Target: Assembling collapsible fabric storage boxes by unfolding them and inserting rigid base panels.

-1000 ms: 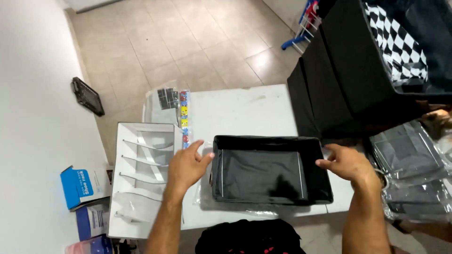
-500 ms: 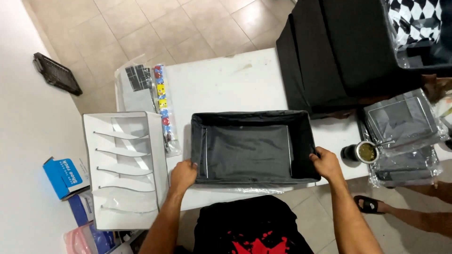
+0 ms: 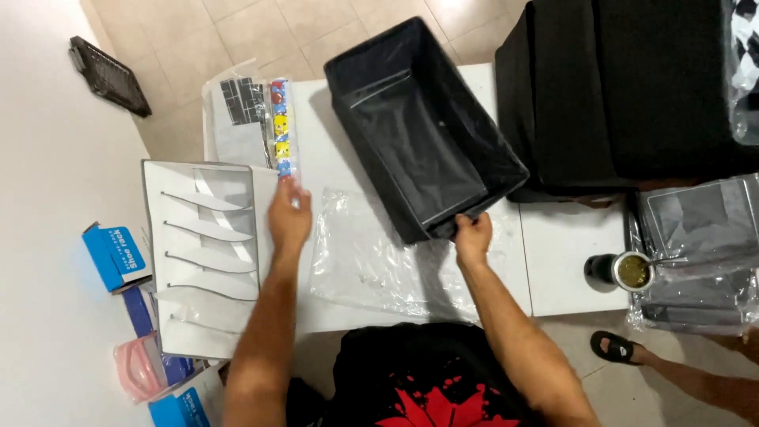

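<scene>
A black fabric storage box (image 3: pixel 419 126) lies turned at an angle across the white table (image 3: pixel 553 245), its open top facing up. My right hand (image 3: pixel 473 236) grips the box's near corner. My left hand (image 3: pixel 288 217) hovers over the table's left part, fingers loosely curled, holding nothing, next to a white shelf panel (image 3: pixel 207 245) with curved slots. A clear plastic bag (image 3: pixel 371 257) lies flat on the table between my hands.
A packet with colourful stickers (image 3: pixel 278 126) lies at the table's far left. A cup with a metal straw (image 3: pixel 628 270) stands at the right, beside grey items wrapped in plastic (image 3: pixel 700 253). Black furniture (image 3: pixel 632 87) stands behind. Blue boxes (image 3: pixel 115 255) lie on the floor. Another person's foot (image 3: pixel 617 346) is nearby.
The box has swung from square to the table edge to a diagonal, pushed further back. My left hand has let go of it and moved left; the plastic bag underneath is uncovered.
</scene>
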